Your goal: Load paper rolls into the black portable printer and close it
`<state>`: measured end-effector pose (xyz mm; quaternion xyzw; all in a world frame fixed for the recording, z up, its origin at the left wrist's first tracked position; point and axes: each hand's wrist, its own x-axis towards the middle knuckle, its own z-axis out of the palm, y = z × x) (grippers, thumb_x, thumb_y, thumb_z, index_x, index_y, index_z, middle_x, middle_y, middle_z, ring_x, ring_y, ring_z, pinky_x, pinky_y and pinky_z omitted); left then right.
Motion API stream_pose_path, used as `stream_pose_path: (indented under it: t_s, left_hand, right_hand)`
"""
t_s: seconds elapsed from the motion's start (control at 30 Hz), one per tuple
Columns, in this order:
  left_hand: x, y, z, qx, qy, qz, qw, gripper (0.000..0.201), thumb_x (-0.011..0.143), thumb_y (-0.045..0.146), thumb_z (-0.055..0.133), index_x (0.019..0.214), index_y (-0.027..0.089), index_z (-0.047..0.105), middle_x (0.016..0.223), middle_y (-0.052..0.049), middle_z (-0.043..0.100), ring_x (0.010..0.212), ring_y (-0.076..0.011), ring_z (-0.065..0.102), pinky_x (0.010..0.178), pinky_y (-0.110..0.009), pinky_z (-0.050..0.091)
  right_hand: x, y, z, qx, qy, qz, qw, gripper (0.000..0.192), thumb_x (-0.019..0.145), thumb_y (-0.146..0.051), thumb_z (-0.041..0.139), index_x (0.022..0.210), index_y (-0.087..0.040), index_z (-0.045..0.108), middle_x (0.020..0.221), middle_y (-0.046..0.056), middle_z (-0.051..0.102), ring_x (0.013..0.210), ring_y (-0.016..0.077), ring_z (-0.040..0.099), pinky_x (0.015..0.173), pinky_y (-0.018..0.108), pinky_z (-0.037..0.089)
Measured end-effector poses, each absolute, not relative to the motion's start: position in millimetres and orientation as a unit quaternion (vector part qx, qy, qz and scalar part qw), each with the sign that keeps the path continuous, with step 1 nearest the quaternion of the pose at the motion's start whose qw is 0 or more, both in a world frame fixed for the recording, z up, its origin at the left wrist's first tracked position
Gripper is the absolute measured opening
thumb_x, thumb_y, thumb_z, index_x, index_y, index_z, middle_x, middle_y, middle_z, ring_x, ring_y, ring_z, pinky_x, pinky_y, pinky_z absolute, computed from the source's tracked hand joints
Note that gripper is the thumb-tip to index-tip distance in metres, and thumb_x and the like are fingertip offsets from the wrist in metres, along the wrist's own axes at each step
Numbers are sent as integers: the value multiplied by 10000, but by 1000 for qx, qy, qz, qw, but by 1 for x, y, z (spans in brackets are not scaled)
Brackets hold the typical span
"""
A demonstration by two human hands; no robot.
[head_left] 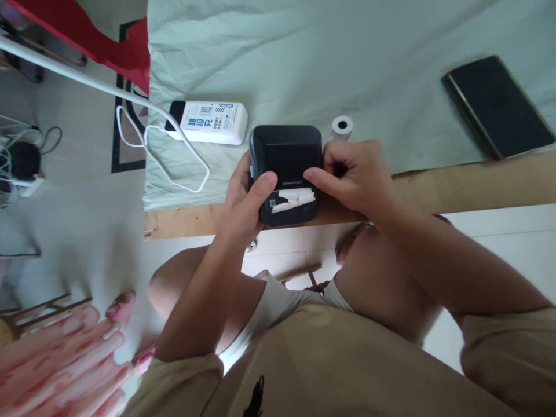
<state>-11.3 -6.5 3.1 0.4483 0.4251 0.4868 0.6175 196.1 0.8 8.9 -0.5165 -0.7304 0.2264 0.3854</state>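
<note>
A small black label printer (pixel 286 156) with rounded corners is held up at the table's front edge. A torn white sticker (pixel 294 200) is stuck across its lower face. My left hand (pixel 248 194) wraps around the printer's left side, thumb lying on its face. On the right side, my right hand (pixel 354 174) grips the printer with its thumb on the front and its fingers curled at the edge. Just behind my right hand, a white paper roll (pixel 342 127) stands on the cloth, its dark core hole facing up.
On the pale green tablecloth (pixel 391 63), a white power bank (pixel 212 123) with blue print lies left, beside a white cable (pixel 182 145). A dark notebook (pixel 499 107) lies at the right. A red chair (pixel 108 46) stands at the far left; a person in pink clothing (pixel 65 365) sits lower left.
</note>
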Motion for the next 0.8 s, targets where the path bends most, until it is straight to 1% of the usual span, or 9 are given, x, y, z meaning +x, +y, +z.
stream_pose_path:
  t_s: [0.13,0.23,0.33,0.4,0.5,0.57,0.63,0.73,0.8]
  left_hand:
    - [-13,-4,-2,438,415,474,641,610,855,785,654,1193,280,704,1141,-72,772,1360,-351,666,1017,-447,647]
    - [-13,-4,-5,425,423,477,643,613,882,793,610,1212,285,703,1172,-61,770,1386,-347,650,1023,-454,646]
    - [-11,-4,-4,416,426,487,639,590,889,777,619,1222,297,699,1178,-41,768,1388,-340,651,1033,-455,641]
    - [-9,-3,-3,408,421,498,638,577,902,779,596,1191,291,707,1165,-31,773,1385,-334,654,1035,-452,640]
    - [-7,-1,-2,397,422,499,644,590,918,791,550,1131,266,717,1134,-41,784,1380,-333,657,1029,-446,644]
    - [-7,0,-3,391,434,494,644,588,921,790,543,1099,256,716,1099,-50,790,1350,-333,675,1013,-442,651]
    - [-8,1,-5,382,442,501,638,536,932,758,556,1063,263,714,1036,-41,788,1278,-320,716,971,-428,665]
    - [-12,1,-9,373,450,518,625,421,965,678,570,1025,284,707,947,-9,767,1116,-279,772,839,-382,679]
    - [-13,0,-11,373,460,522,613,396,975,660,567,1023,291,703,907,2,749,1015,-256,782,764,-358,672]
  right_hand:
    - [196,-3,13,-492,-749,212,391,530,988,-595,557,662,-234,347,529,-51,379,518,99,393,540,295,335]
    - [197,-7,19,-476,-732,188,449,472,1012,-525,540,690,-239,344,579,-48,401,527,100,375,540,292,343]
    - [199,-9,23,-471,-703,170,506,451,977,-531,592,738,-247,336,624,-54,429,522,98,357,527,289,335]
    - [201,-8,23,-462,-715,179,493,433,945,-505,639,757,-250,343,624,-62,447,513,95,369,512,284,325]
    - [201,-4,22,-450,-758,198,429,431,886,-467,704,753,-249,357,604,-70,472,513,96,401,517,282,349]
    - [201,-3,21,-440,-773,217,403,431,857,-455,734,763,-252,366,603,-75,496,514,99,421,527,283,374]
    - [201,-2,21,-419,-779,239,401,434,838,-430,761,790,-258,365,614,-84,519,501,96,434,514,278,375]
    - [204,-2,22,-405,-785,250,397,456,815,-439,795,826,-267,373,634,-88,545,493,96,439,501,279,380]
    - [205,-3,24,-420,-787,244,381,450,807,-473,797,836,-270,397,648,-72,565,513,110,453,516,295,406]
